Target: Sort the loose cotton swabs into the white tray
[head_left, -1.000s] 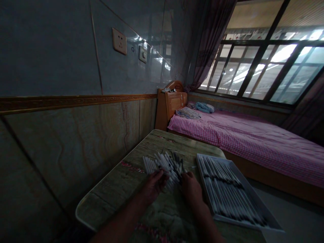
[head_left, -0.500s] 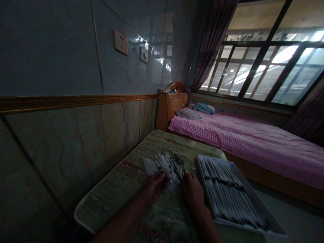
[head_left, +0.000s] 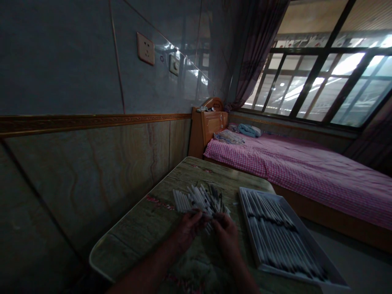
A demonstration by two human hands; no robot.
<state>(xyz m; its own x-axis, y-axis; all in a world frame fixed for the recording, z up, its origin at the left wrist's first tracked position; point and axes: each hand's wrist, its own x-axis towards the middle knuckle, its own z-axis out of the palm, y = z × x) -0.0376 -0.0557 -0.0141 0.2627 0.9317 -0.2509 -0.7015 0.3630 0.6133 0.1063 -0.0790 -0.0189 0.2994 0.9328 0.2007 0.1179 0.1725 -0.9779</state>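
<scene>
Loose white pen barrels (head_left: 181, 201) lie in a fanned heap on the table, with slim dark pen parts (head_left: 216, 197) at the heap's right side. At the near edge of the heap, my left hand (head_left: 189, 228) is closed in a pinch on a pale pen, partly hidden by the fingers. My right hand (head_left: 226, 232) faces it, fingers pinched close to the same pen's end. Dimness and small size hide what those right fingers grip. To the right sits a shallow white tray (head_left: 256, 241) with rows of white pens (head_left: 284, 241) in it.
The stone-patterned table (head_left: 141, 245) has a rounded pale edge and stands along the tiled wall (head_left: 122, 163). Beyond it is a bed (head_left: 294, 163) with a pink checked sheet and a wooden headboard (head_left: 211, 126). A small pale piece (head_left: 235, 203) lies near the tray.
My right hand has moved left from the dark parts, toward my left hand. My left hand has shifted slightly, staying near the heap. The tray has not moved.
</scene>
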